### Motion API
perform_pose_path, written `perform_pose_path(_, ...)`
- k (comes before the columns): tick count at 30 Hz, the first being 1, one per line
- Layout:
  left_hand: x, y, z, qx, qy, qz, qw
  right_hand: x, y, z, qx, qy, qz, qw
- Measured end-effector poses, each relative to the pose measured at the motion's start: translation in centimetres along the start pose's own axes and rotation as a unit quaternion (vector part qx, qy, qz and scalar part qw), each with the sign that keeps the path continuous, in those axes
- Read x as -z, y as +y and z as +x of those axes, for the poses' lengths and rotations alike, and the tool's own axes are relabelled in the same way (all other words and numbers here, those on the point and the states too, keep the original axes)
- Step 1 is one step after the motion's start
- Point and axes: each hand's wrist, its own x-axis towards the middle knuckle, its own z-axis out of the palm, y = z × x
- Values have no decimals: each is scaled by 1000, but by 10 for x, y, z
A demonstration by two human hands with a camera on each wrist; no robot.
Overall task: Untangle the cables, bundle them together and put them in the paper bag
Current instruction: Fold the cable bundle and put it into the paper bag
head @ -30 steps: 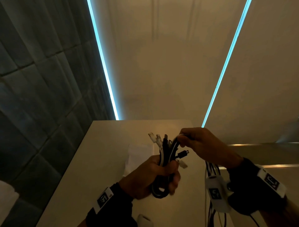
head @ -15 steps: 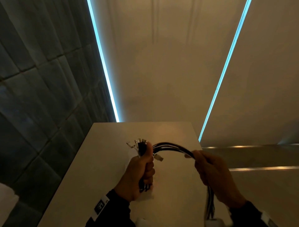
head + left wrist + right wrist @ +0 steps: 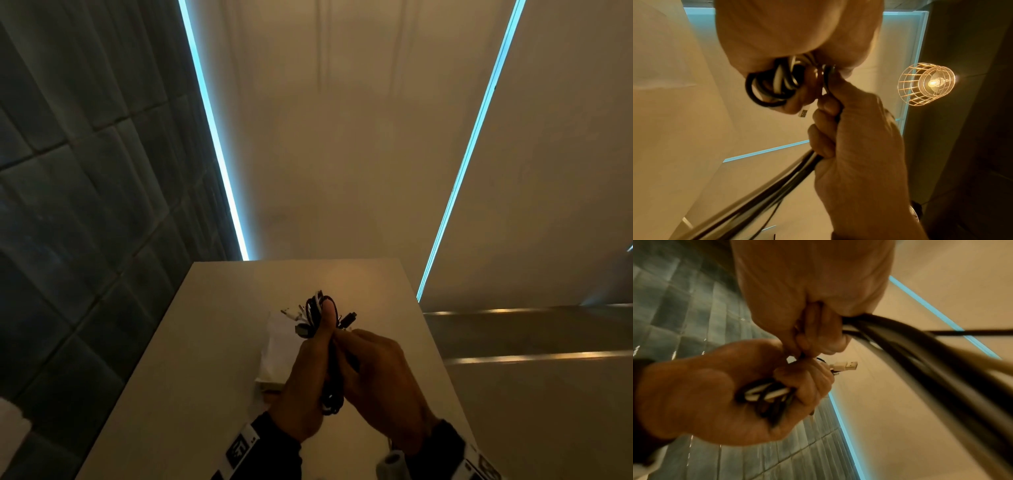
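Observation:
A bundle of black and white cables [image 3: 317, 310] is held over the table, with plug ends sticking out at its top. My left hand [image 3: 322, 342] grips the folded loops [image 3: 766, 395], thumb up along them. My right hand [image 3: 346, 346] is pressed against the left and grips the loose strands [image 3: 756, 193], which trail down and away, blurred. A white USB plug [image 3: 846, 365] pokes out beyond the left fingers. The white paper bag [image 3: 277, 349] lies flat on the table just left of and behind my hands.
The light table [image 3: 212, 342] is narrow, with a dark tiled wall [image 3: 85, 205] along its left side and a drop to the floor on the right. A caged lamp [image 3: 927, 84] glows overhead. Something white [image 3: 10, 431] shows at the lower left edge.
Half a second ago my right hand was out to the right, drawing the cables into an arc. It has come back against the left hand, folding that length into the bundle.

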Motion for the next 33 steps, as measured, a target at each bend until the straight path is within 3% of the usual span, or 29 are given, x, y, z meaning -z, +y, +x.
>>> perform_pose_path(4,4,-1,2,-8,-11,4,1000,-6,5,-2,29,-56,-76,995)
perform_pose_path(6,4,2,5,-30,14,-3,999,-6,1,-2,6,-69,-71,995)
perform_pose_path(9,0,15,12,-39,42,-85,995,-10,-10,0,-75,-35,44,996)
perform_pose_path(12,9,40,29,-55,81,-225,969,-16,-3,-17,-150,-25,178,972)
perform_pose_path(15,31,70,40,-111,92,-249,958,-11,32,-55,-245,-135,278,919)
perform_pose_path(17,40,80,38,-143,98,-235,956,-4,50,-69,-288,-233,278,886)
perform_pose_path(18,38,81,36,-153,96,-223,958,0,54,-69,-289,-251,268,884)
perform_pose_path(21,12,65,33,-163,75,-182,967,3,39,-40,-232,-155,282,918)
perform_pose_path(23,-5,49,33,-154,69,-155,973,-4,18,-17,-196,-124,313,921)
perform_pose_path(25,-9,47,34,-141,51,-163,975,-14,5,-9,-222,-95,369,897)
perform_pose_path(27,-4,58,35,-129,17,-145,981,-18,5,-17,-269,-67,449,849)
perform_pose_path(33,21,79,29,-67,5,-160,985,-16,31,-49,-339,-161,448,811)
